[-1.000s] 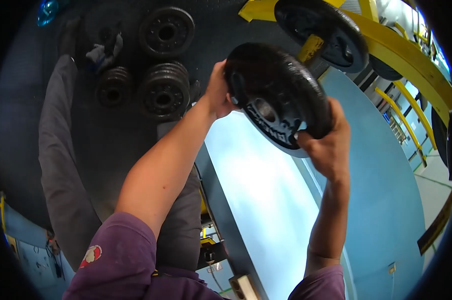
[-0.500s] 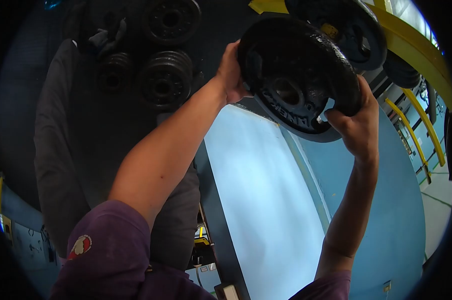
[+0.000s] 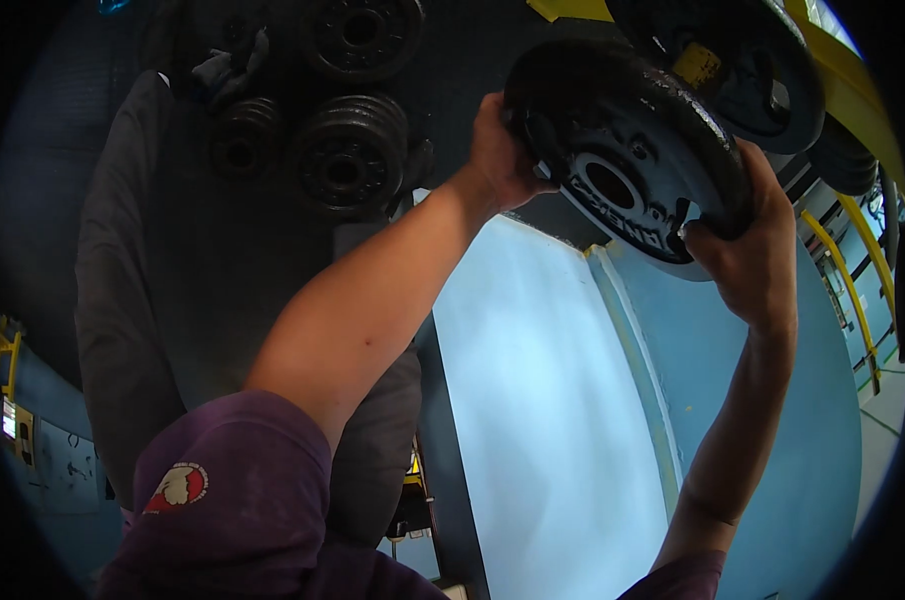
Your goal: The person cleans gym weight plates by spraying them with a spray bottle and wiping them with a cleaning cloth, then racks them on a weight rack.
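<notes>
A large black weight plate (image 3: 633,130) with raised lettering and a round centre hole is held up in front of me, tilted. My left hand (image 3: 508,160) grips its left edge, the thumb on the near face. On the opposite side, my right hand (image 3: 753,245) is wrapped round the rim, with the thumb at a slot in the plate. Just beyond it, another black plate (image 3: 763,70) hangs on the yellow rack (image 3: 853,90), its peg end (image 3: 698,65) showing yellow.
Stacked weight plates (image 3: 348,165) lie on the dark floor at upper left, with a smaller stack (image 3: 241,140) beside them and another plate (image 3: 361,35) behind. A pale blue wall (image 3: 543,400) runs along the right. My grey trouser leg (image 3: 123,260) extends at left.
The held plate has tipped to a steeper angle, and its face shows more narrowly. In view, both hands, the plate and the surroundings sit slightly further right.
</notes>
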Available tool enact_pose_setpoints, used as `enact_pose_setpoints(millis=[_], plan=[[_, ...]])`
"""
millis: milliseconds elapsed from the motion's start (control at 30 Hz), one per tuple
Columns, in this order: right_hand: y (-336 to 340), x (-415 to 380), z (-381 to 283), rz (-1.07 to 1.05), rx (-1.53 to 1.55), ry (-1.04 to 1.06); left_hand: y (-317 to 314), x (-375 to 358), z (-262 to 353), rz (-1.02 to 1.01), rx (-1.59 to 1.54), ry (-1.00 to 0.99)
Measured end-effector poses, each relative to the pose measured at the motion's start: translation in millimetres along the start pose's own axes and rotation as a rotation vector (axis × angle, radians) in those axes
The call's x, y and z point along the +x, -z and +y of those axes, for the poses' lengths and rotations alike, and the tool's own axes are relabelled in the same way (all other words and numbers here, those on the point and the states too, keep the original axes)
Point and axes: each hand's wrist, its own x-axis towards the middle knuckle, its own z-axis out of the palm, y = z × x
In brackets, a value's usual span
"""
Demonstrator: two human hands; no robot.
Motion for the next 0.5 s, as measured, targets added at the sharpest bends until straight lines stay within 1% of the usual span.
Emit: enact_pose_setpoints(millis=[33, 67, 133, 233, 267, 333, 367, 433, 467, 500], plan=[[1.1, 1.3, 1.3, 0.003, 0.008, 0.003, 4.3, 3.1, -2.8, 0.018, -0.066, 0.003], [2.6, 1.8, 3.1, 0.003, -0.025, 0.03, 3.9, 2.6, -5.7, 0.023, -0.059, 0.002], [4.9, 3.2, 8.4, 0.009, -0.052, 0.055, 3.6, 1.7, -12.1, -0.056, -0.119, -0.078], [8.8, 7.7, 16.7, -0.012, -0.171, 0.16, 9.2, 3.5, -12.0, -0.046, -0.177, -0.098], [7.7, 8.5, 19.8, -0.008, -0.173, 0.16, 10.3, 1.5, -12.5, -0.05, -0.176, -0.096], [8.2, 4.7, 30.6, 0.016, -0.14, 0.261, 7.5, -1.0, -14.4, 0.021, -0.195, -0.158], [9.6, -0.1, 35.4, 0.03, -0.128, 0.253, 3.5, 0.0, -13.2, -0.006, -0.193, -0.128], [7.1, -5.1, 40.8, 0.065, -0.085, 0.248, -5.1, 3.5, 1.2, -0.089, 0.001, -0.179], [4.3, -6.9, 48.9, 0.113, -0.081, 0.293, -14.3, 6.2, 5.8, -0.113, 0.008, -0.165], [0.7, -7.1, 55.5, 0.17, -0.054, 0.297, -23.4, 6.2, 12.3, -0.096, 0.063, -0.226]])
